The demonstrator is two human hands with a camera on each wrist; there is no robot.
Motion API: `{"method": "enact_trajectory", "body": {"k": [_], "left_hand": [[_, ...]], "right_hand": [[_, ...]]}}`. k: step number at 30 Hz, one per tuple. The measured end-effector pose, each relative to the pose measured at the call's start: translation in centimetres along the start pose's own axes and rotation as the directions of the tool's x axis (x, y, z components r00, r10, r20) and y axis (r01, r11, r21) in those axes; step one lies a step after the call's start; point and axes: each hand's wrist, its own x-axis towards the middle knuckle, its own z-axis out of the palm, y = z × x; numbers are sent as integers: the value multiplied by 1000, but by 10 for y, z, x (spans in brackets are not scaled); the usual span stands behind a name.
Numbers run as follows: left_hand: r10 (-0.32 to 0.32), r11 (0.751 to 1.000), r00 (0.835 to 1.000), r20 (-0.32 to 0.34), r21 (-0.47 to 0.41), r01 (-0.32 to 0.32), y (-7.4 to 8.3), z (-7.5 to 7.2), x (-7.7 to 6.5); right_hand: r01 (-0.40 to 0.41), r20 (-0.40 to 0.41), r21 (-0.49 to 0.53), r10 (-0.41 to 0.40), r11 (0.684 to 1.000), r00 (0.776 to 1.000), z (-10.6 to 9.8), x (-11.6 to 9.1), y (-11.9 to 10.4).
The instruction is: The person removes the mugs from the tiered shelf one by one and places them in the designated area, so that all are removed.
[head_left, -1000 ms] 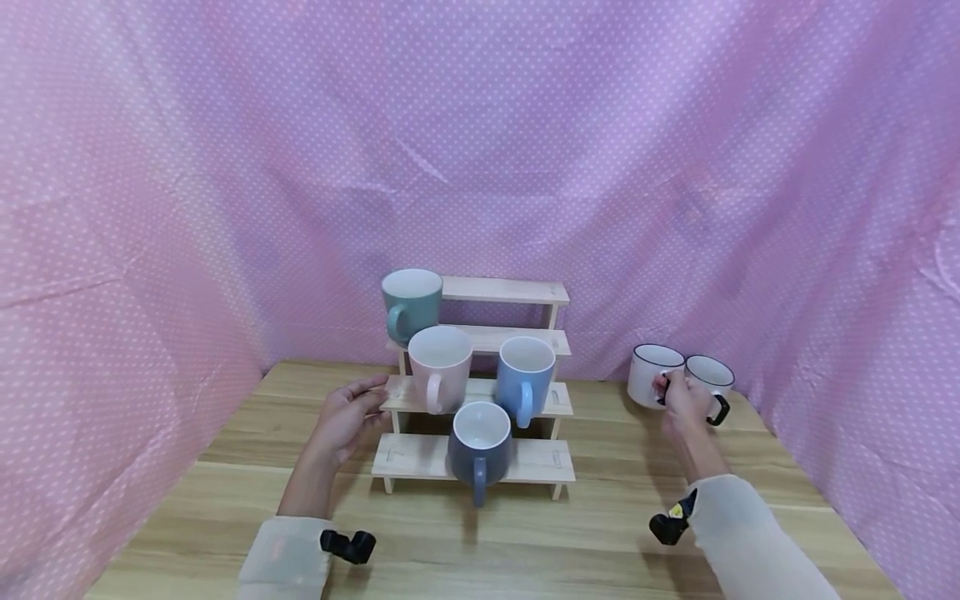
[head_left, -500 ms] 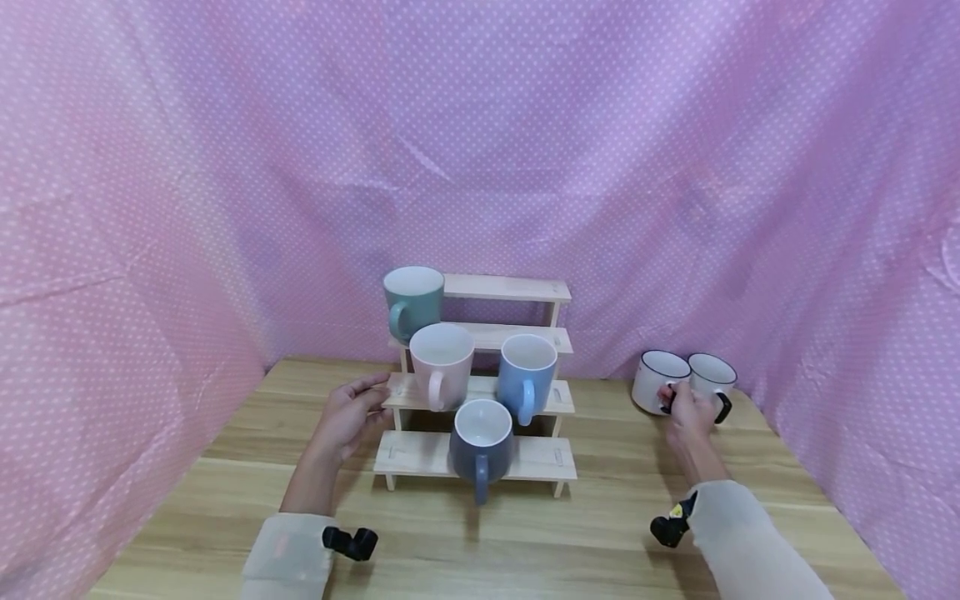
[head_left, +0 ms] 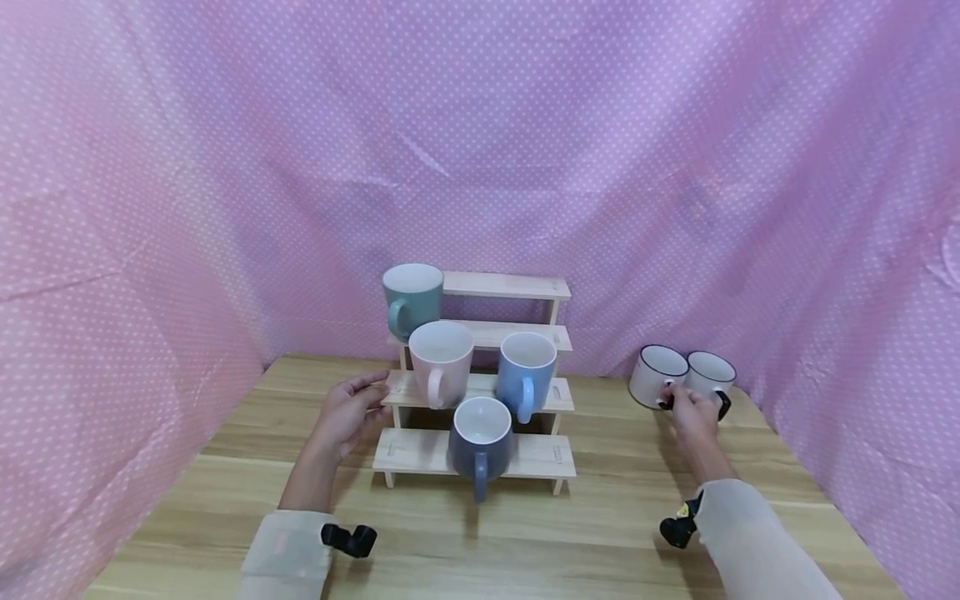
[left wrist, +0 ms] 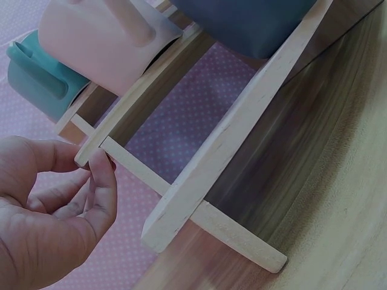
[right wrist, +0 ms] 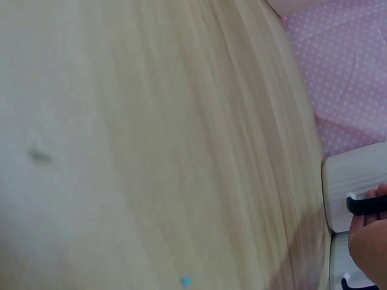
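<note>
here, right hand (head_left: pixel 693 414) grips a white mug (head_left: pixel 654 381)

Both my hands reach forward, well apart, fingers curled in a grip.
My left hand (head_left: pixel 348 415) pinches between thumb (left wrist: pixel 104 187) and forefinger (left wrist: pixel 54 155), the other fingers bent loosely behind them and the palm turned inward; the left forearm (head_left: pixel 309 479) slants up and slightly rightward from a pale left sleeve (head_left: pixel 283 554) that ends below the wrist. My right hand (head_left: pixel 693 412) reaches farther out to the side, its fingers bent into a hold, partly cut off in its own wrist view; the right forearm (head_left: pixel 714 462) leans inward, bare between the hand and the pale right sleeve (head_left: pixel 757 542).
</note>
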Motion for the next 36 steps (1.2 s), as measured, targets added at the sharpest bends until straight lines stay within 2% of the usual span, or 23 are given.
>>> {"method": "enact_trajectory", "body": {"k": [3,10,12,16,18,19,23,29,33,36], "left_hand": [[-1,1000,1000,-6,-4,1,1,0,0],[3,1000,1000,7,9,-3,1,1,-1],[4,1000,1000,8,7,-4,2,1,-1],[5,1000,1000,9,4,-5,2,0,-1],[7,1000,1000,11,6,-7,1,-1,-1],[7,1000,1000,10,9,-7,1,-1,-1],[8,1000,1000,12,15,-8,0,-2,-1],[7,1000,1000,10,20,-7,-1,-2,-1],[8,1000,1000,10,19,-8,-1,-2,0],[8,1000,1000,11,18,-8,0,-3,-1]], "right_hand": [[39,20,-115,-37,993,999,-3,-1,0],[44,77,-144,-33,989,996,-11,-5,-4],[57,99,-184,-40,981,994,-13,-6,-6],[114,137,-339,-71,934,988,-18,-8,-12],[172,151,-413,-119,894,981,-21,-8,-16],[201,153,-448,-147,871,977,-22,-7,-18],[294,155,-491,-250,820,956,-22,-7,-28],[411,168,-488,-380,770,910,-9,-11,-54],[458,205,-472,-411,753,888,4,-17,-76],[504,238,-444,-444,741,864,15,-23,-92]]}}
